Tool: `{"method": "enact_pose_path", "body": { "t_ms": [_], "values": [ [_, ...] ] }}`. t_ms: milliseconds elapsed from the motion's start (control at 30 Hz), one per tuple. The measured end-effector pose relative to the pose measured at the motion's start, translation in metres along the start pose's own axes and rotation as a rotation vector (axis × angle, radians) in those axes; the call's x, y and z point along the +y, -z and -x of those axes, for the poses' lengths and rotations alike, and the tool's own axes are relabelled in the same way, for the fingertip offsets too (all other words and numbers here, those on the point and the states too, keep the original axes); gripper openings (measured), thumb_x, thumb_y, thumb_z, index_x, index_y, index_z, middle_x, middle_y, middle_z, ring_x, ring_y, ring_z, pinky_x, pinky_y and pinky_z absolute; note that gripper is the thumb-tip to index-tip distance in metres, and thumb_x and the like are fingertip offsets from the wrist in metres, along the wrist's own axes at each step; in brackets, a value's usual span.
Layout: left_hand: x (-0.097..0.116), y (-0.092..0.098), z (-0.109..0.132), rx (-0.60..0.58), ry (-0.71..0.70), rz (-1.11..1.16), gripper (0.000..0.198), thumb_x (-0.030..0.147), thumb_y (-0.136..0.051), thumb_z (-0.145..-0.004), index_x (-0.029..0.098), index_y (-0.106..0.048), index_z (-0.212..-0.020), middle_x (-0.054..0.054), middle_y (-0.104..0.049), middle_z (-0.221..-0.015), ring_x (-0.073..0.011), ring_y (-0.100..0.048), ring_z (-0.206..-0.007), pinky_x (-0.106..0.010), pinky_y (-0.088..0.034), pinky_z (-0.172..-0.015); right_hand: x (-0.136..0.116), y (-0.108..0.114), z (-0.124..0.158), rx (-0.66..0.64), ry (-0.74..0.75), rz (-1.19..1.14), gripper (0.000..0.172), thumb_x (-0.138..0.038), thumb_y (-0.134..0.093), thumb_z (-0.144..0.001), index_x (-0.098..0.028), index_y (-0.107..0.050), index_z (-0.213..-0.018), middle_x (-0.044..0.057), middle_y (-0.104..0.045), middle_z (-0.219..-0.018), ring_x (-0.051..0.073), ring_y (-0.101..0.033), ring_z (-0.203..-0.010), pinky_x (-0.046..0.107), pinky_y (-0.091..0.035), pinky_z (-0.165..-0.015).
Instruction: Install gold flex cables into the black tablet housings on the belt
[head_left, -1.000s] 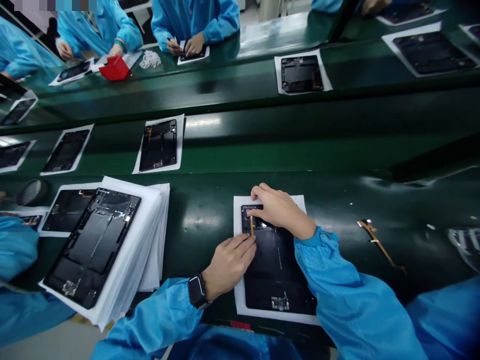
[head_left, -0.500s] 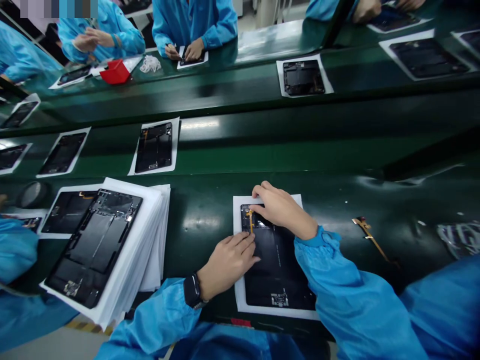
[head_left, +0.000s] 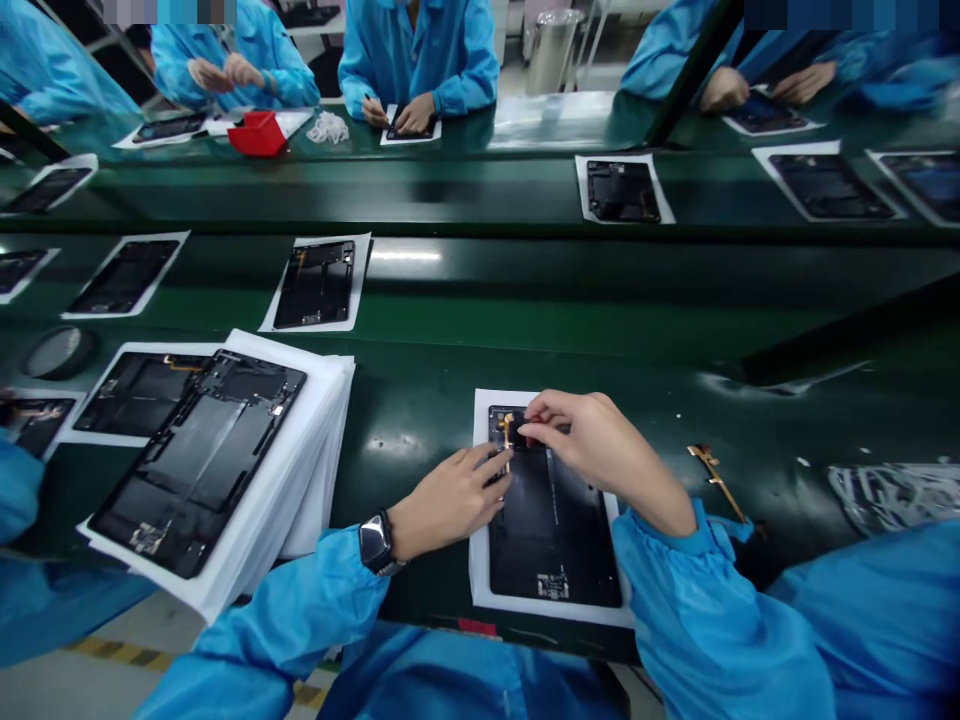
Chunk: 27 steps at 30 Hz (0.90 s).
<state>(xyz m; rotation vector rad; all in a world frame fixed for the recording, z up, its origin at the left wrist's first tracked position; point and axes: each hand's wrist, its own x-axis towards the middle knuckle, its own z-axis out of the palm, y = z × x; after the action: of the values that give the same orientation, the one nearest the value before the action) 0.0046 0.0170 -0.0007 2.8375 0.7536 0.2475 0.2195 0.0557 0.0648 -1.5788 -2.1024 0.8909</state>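
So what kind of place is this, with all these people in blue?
Probably an electronics factory or workshop. Several people wear matching blue jackets, open black tablet-like devices lie on white sheets along green benches, and a loose orange ribbon cable lies off to the right.

The tablet is a thin, black rectangle with rounded corners. It lies flat on a white sheet, its inner side facing up and its long sides running away from the person. A pale thin line goes along its middle, and small silvery parts are grouped at the near end. The cable, a narrow orange strip, lies over the far left corner area, lengthwise; its lower part is partly hidden.
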Motion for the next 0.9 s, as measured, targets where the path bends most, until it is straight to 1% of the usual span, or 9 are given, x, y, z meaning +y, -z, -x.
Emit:
{"method": "enact_pose_path", "body": {
  "t_ms": [100, 167, 300, 400, 500, 600, 767, 833, 900],
  "values": [
    [0.002, -0.001, 0.001, 0.0, -0.008, -0.039, 0.03, 0.024, -0.058, -0.092, 0.01, -0.058, -0.119, -0.016, -0.054, -0.137, -0.0318, -0.047, -0.131, -0.044, -0.047, -0.101, 0.005, -0.01, 0.019, 0.066, -0.054, -0.003, 0.012, -0.033, -0.061, -0.089, -0.023, -0.058, -0.082, -0.003, -0.064, -0.063, 0.015, -0.06, -0.059, 0.026, -0.043, -0.059],
    [0.001, -0.001, 0.002, -0.002, -0.009, -0.04, 0.03, 0.023, -0.057, -0.092, 0.009, -0.059, -0.118, -0.017, -0.054, -0.136, -0.0324, -0.047, -0.13, -0.044, -0.047, -0.101, 0.008, -0.019, 0.036, 0.094, -0.082, -0.021, 0.011, -0.033, -0.055, -0.092, -0.023, -0.057, -0.087, -0.003, -0.062, -0.064, 0.016, -0.058, -0.057, 0.027, -0.042, -0.058],
    [-0.004, 0.003, 0.007, 0.018, -0.043, 0.054, 0.026, 0.027, -0.058, -0.092, 0.014, -0.063, -0.114, -0.015, -0.051, -0.14, -0.0308, -0.043, -0.135, -0.044, -0.046, -0.104, 0.011, -0.038, 0.068, 0.099, -0.138, -0.07, 0.013, -0.03, -0.045, -0.097, -0.025, -0.056, -0.102, 0.002, -0.069, -0.083, 0.019, -0.066, -0.073, 0.029, -0.049, -0.067],
    [-0.006, 0.003, 0.012, 0.029, -0.064, 0.093, 0.026, 0.027, -0.06, -0.091, 0.016, -0.064, -0.114, -0.014, -0.049, -0.142, -0.0318, -0.037, -0.139, -0.047, -0.043, -0.108, 0.01, -0.051, 0.082, 0.096, -0.166, -0.032, 0.014, -0.029, -0.045, -0.097, -0.025, -0.054, -0.107, 0.003, -0.071, -0.092, 0.021, -0.068, -0.081, 0.031, -0.051, -0.073],
    [-0.007, 0.002, 0.015, 0.038, -0.057, 0.12, 0.023, 0.024, -0.058, -0.092, 0.017, -0.065, -0.112, -0.013, -0.05, -0.142, -0.0319, -0.034, -0.142, -0.048, -0.041, -0.111, 0.005, -0.06, 0.085, 0.066, -0.135, 0.06, 0.014, -0.027, -0.043, -0.098, -0.025, -0.055, -0.106, 0.004, -0.071, -0.093, 0.022, -0.069, -0.08, 0.032, -0.051, -0.071],
    [-0.01, 0.001, 0.018, 0.044, -0.043, 0.187, 0.021, 0.025, -0.055, -0.095, 0.017, -0.065, -0.111, -0.013, -0.049, -0.142, -0.0296, -0.035, -0.142, -0.046, -0.041, -0.111, -0.004, -0.065, 0.079, 0.019, -0.088, 0.181, 0.015, -0.024, -0.041, -0.099, -0.024, -0.056, -0.104, 0.005, -0.071, -0.094, 0.022, -0.069, -0.081, 0.031, -0.05, -0.068],
    [-0.017, -0.001, 0.022, 0.113, 0.026, 0.298, 0.031, 0.022, -0.053, -0.096, 0.013, -0.054, -0.126, -0.014, -0.05, -0.142, -0.0243, -0.044, -0.137, -0.041, -0.041, -0.113, -0.021, -0.07, 0.066, -0.093, -0.036, 0.382, 0.016, -0.014, -0.043, -0.097, -0.021, -0.057, -0.099, 0.005, -0.07, -0.091, 0.021, -0.068, -0.079, 0.029, -0.047, -0.066],
    [-0.018, -0.003, 0.023, 0.128, 0.044, 0.318, 0.034, 0.022, -0.055, -0.095, 0.014, -0.051, -0.128, -0.014, -0.051, -0.141, -0.0246, -0.044, -0.136, -0.042, -0.042, -0.112, -0.026, -0.073, 0.063, -0.129, -0.008, 0.43, 0.018, -0.011, -0.042, -0.096, -0.021, -0.057, -0.098, 0.005, -0.07, -0.089, 0.02, -0.067, -0.077, 0.028, -0.046, -0.065],
    [-0.017, -0.004, 0.023, 0.129, 0.058, 0.324, 0.036, 0.023, -0.057, -0.094, 0.014, -0.049, -0.128, -0.015, -0.05, -0.141, -0.0258, -0.043, -0.137, -0.044, -0.042, -0.111, -0.029, -0.077, 0.06, -0.137, 0.024, 0.464, 0.021, -0.009, -0.041, -0.095, -0.02, -0.058, -0.097, 0.006, -0.07, -0.089, 0.021, -0.067, -0.076, 0.029, -0.046, -0.064]
  ]
}}
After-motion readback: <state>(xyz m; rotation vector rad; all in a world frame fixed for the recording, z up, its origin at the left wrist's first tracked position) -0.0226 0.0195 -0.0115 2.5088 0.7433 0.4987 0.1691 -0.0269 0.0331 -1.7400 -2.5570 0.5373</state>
